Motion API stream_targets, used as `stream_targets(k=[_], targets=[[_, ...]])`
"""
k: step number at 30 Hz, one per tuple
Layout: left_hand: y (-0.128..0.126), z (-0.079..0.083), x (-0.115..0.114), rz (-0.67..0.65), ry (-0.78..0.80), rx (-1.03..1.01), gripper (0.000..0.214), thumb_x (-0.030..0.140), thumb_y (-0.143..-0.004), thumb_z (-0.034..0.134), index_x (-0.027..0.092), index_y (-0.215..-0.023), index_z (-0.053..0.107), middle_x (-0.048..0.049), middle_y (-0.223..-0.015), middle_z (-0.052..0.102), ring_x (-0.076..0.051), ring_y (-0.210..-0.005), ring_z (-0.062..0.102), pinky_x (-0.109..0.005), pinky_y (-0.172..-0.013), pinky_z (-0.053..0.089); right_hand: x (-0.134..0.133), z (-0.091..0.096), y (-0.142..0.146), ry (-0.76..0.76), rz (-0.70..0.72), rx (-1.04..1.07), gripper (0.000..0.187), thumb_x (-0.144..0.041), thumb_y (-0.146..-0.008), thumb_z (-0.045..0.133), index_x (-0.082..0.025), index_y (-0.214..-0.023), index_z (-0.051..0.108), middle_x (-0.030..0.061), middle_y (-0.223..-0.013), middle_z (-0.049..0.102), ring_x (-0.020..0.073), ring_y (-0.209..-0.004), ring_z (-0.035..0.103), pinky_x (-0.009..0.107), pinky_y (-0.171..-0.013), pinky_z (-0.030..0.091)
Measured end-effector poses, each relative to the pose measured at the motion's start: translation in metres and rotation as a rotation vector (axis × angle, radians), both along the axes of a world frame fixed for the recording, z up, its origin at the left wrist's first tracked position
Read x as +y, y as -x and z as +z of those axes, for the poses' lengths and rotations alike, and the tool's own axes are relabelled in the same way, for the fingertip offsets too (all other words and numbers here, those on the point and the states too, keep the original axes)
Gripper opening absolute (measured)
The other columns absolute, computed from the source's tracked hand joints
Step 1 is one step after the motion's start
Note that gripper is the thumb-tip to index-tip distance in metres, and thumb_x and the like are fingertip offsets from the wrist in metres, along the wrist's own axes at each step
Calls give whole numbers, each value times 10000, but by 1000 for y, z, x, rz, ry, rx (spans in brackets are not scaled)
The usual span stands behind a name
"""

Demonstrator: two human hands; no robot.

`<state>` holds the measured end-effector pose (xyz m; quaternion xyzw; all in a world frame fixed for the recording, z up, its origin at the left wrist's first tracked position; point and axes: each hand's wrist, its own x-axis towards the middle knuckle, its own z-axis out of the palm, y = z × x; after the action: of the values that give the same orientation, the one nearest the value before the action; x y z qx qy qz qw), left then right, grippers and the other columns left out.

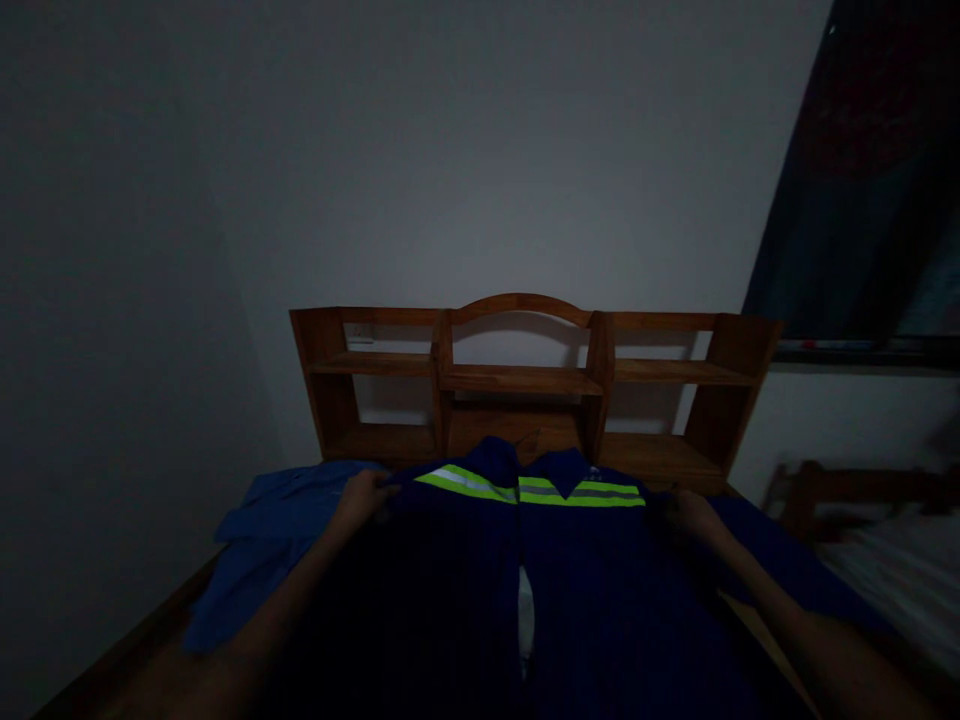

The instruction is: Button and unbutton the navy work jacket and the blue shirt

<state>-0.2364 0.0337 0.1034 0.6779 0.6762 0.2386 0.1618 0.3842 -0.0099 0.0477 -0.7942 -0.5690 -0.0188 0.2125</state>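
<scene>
A dark blue work jacket [585, 590] with yellow-green and grey reflective stripes [525, 487] lies spread flat, collar pointing away from me. My left hand [365, 497] is closed on the jacket's left shoulder. My right hand [690, 514] rests at the jacket's right shoulder; in the dim light its fingers look curled onto the cloth. Both forearms reach forward over the garment.
A wooden headboard with open shelves [525, 380] stands right behind the jacket against a pale wall. A lighter blue cloth [262, 540] lies at the left. A second bed with white bedding [892, 570] is at the right, under a dark window [870, 200].
</scene>
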Motion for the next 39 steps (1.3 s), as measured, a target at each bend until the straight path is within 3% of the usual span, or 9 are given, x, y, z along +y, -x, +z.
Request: stream_targets(k=[3,6,13,16,20,24,30,34,39], targets=[[-7,13,12,75,-121,-186,263,364,-791,561,161,-947,621,-33,-750,698,-199,-715,671,-244,-678,462,8,25,0,-95,-28,-68,132,-159,-729,509,-102,-756,625,185,-824,640,271,-793,618,331,-666,439],[-21,12,23,97,-361,-135,287,304,-840,484,143,-1058,579,-92,-1007,663,-218,-944,635,-289,-847,453,13,39,8,-199,-1,-134,283,-148,-792,433,-39,-1021,558,246,-1058,574,295,-1009,555,370,-814,433],[-66,-31,10,-59,-493,109,624,132,-747,516,124,-1345,337,-162,-1434,274,-289,-1285,367,-404,-1029,340,-21,26,77,-224,171,-228,604,-135,-798,436,-74,-1379,283,243,-1411,287,289,-1146,497,374,-927,402],[-105,-38,-5,-224,-557,48,504,43,-771,387,139,-1262,451,-128,-1321,445,-222,-1223,440,-357,-1020,347,-50,34,133,-273,302,-242,561,-117,-828,372,-145,-1385,313,180,-1435,276,268,-1184,463,363,-955,382],[-174,-46,-21,-482,-437,-75,317,63,-778,396,174,-960,632,-78,-929,644,-178,-899,595,-290,-855,427,-68,43,208,-143,663,-125,357,-124,-849,359,-200,-1126,570,78,-1172,548,152,-1045,549,225,-899,398],[-216,-69,-28,-472,-294,-141,198,120,-730,499,166,-831,664,-59,-778,640,-167,-725,594,-260,-697,422,-55,28,245,-2,580,-128,243,-115,-802,415,-161,-896,635,83,-976,610,159,-915,596,221,-797,414],[-209,-101,-20,-435,-165,-332,141,214,-729,551,164,-764,679,-35,-756,639,-145,-681,580,-236,-647,402,-39,-2,238,-20,474,-111,259,-95,-802,387,-152,-799,639,89,-863,624,172,-841,618,237,-741,417],[-203,-105,-18,-528,-24,-447,213,212,-647,642,172,-852,679,-2,-712,628,-138,-671,565,-220,-610,391,-42,-12,231,-18,583,-60,319,-95,-778,423,-202,-970,654,75,-1010,603,171,-975,576,234,-839,395],[-208,-105,-21,-464,-27,-418,207,124,-631,572,173,-821,641,15,-666,588,-130,-629,543,-224,-586,370,-41,-12,237,1,603,-79,438,-89,-763,425,-243,-1133,602,69,-1050,579,168,-961,568,229,-813,399]])
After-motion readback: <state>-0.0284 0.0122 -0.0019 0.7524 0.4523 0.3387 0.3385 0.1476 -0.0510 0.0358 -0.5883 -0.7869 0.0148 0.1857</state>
